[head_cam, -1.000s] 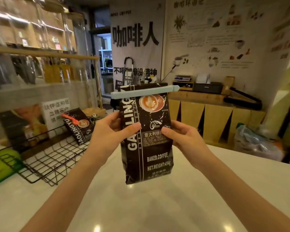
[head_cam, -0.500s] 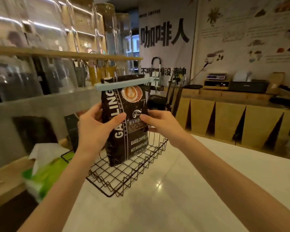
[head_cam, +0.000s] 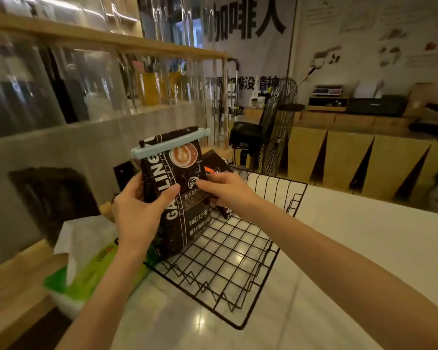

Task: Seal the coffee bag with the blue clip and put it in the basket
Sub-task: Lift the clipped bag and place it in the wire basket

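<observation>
1. Counter [head_cam: 352, 248]: pale, glossy; bears the basket.
2. Basket [head_cam: 240, 269]: black wire, open-topped, the landmark for every entry below. Contents: one second dark bag [head_cam: 218, 162] leaning at the basket's far end, partly hidden; whether it carries an orange clip cannot be told for certain. The basket's near floor is bare grid.
3. Coffee bag [head_cam: 177, 198]: black, upright, held over the basket's left near corner, its foot at or just above the rim there. Sealing judged done; step in hand is placing. Next move calls for lowering the bag rightward onto the bare grid, clear of the second bag, then letting go.
4. Left hand [head_cam: 139, 213]: at the basket's left edge, thumb across the bag's front, fingers wrapped behind, clasping it.
5. Right hand [head_cam: 228, 190]: over the basket's far half, fingertips pressed to the bag's right edge.
6. Blue clip [head_cam: 170, 142]: closed across the bag's folded top, above the basket.
</observation>
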The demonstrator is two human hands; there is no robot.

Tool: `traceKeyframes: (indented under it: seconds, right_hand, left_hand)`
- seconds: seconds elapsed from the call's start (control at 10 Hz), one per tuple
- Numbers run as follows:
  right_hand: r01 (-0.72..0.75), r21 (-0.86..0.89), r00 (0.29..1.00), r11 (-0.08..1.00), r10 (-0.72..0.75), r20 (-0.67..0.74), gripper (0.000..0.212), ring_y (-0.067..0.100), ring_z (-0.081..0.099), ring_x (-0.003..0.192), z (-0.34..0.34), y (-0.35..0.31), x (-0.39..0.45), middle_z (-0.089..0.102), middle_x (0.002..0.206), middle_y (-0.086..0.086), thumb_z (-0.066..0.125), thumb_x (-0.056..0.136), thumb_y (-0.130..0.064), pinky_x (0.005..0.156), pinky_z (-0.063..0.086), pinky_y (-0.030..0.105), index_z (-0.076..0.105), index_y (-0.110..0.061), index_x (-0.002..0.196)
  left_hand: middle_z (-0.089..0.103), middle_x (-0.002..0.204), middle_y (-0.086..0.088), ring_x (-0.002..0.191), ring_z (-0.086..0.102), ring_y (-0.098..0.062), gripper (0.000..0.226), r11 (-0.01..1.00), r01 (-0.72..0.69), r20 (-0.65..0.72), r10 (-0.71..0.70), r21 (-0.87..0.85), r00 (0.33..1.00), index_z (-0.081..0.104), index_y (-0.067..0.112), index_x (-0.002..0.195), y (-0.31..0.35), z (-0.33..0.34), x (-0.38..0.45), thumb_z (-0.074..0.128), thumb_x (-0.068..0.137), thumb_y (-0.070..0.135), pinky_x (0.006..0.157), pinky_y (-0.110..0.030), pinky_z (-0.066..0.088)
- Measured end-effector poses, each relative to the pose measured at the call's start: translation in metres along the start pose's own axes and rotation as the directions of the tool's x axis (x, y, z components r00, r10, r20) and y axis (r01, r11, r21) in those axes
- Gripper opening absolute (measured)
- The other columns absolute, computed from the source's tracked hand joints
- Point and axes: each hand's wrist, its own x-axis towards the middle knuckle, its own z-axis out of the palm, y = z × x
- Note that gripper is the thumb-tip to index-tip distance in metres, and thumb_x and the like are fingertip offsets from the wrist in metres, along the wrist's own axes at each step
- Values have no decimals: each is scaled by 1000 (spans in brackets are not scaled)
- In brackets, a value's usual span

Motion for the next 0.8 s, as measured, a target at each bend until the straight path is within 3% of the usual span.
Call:
traceKeyframes:
  seconds: [0.1, 0.2, 0.3, 0.4, 0.6, 0.8]
  right_hand:
    - [-23, -63, 1000, 998, 23, 4, 34, 8, 61, 92, 6, 9, 8, 65, 113, 9, 58, 86, -24, 71, 50, 16, 59, -6, 114]
    - [-60, -59, 998, 996, 61, 15, 33, 18, 61, 104, 8, 17, 14, 64, 117, 12, 59, 85, -23, 90, 51, 30, 59, -6, 113]
    - [-65, -46, 998, 997, 66, 22, 33, 21, 60, 108, 9, 21, 19, 64, 116, 11, 60, 84, -23, 95, 48, 35, 58, -7, 113]
    - [-76, -52, 996, 996, 78, 37, 32, 21, 58, 110, 10, 19, 20, 64, 109, 6, 59, 85, -23, 97, 46, 35, 57, -9, 114]
    - [-105, -130, 993, 986, 112, 41, 44, 22, 54, 115, 11, 18, 21, 59, 123, 8, 59, 83, -33, 105, 39, 43, 52, -13, 121]
    - [-107, -151, 991, 983, 118, 61, 42, 19, 53, 115, 7, 23, 18, 59, 124, 8, 58, 85, -29, 105, 40, 40, 52, -13, 122]
  left_hand:
    - [62, 101, 7, 87, 57, 4, 54, 997, 70, 13, -70, -33, 998, 54, 17, 118, -13, -2, -1, 75, 68, 19, 69, -16, 46]
    - [60, 102, 6, 89, 59, -5, 56, 992, 118, 25, -117, -39, 993, 52, 16, 118, -22, -1, -2, 75, 67, 19, 71, -19, 46]
    - [56, 97, 11, 95, 57, -11, 58, 991, 132, 23, -132, -21, 991, 49, 17, 120, -26, -2, -1, 74, 68, 21, 76, -25, 47]
    - [58, 103, 10, 101, 58, -14, 60, 987, 160, 47, -160, 11, 986, 47, 23, 121, -31, -3, -1, 74, 68, 27, 86, -39, 50]
    - [54, 114, 12, 108, 52, -12, 83, 985, 131, 129, -145, 112, 981, 35, 32, 128, -33, -4, -9, 80, 59, 23, 92, -40, 46]
    - [48, 133, 2, 120, 46, -16, 96, 979, 122, 98, -139, 164, 985, 23, 29, 136, -33, -3, -14, 81, 58, 22, 99, -44, 42]
